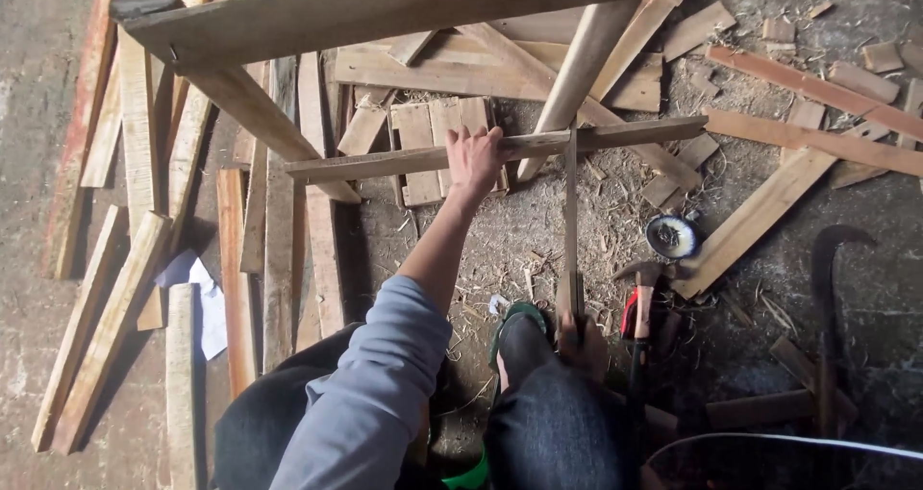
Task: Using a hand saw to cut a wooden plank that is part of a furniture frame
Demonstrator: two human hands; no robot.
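Head view:
Left hand (474,159): arm stretched forward in a grey sleeve, fingers curled over the wooden rail (500,150) and gripping it from the near side.
Right hand (582,341): low in the picture beside the right knee, closed around the handle end of the handsaw (571,211); only part of the hand shows behind the dark trouser leg.
Wooden rail: a thin strip held up off the floor as a cross-piece of a rough wooden frame (385,14). Its long axis runs left to right, tilted slightly upward to the right. The left hand holds it near its middle; the right hand is well below it.
Handsaw: a narrow blade seen almost edge-on. Its long axis runs from the right hand straight away from the person, tip pointing forward, and it crosses the rail just to the right of the left hand, nearly square to it.
Frame: a broad plank lies across the top, beyond the left hand, and a pale round leg (577,72) slants down behind the rail.
Hammer (638,302): on the floor just right of the right hand, red on its handle.
Wire wheel (671,236): round, on the floor right of the blade.
Curved blade tool (827,298): dark, hooked, well right of the right hand.
Floor (519,230): covered in sawdust and shavings, with loose planks left of the left arm and offcuts to the far right.
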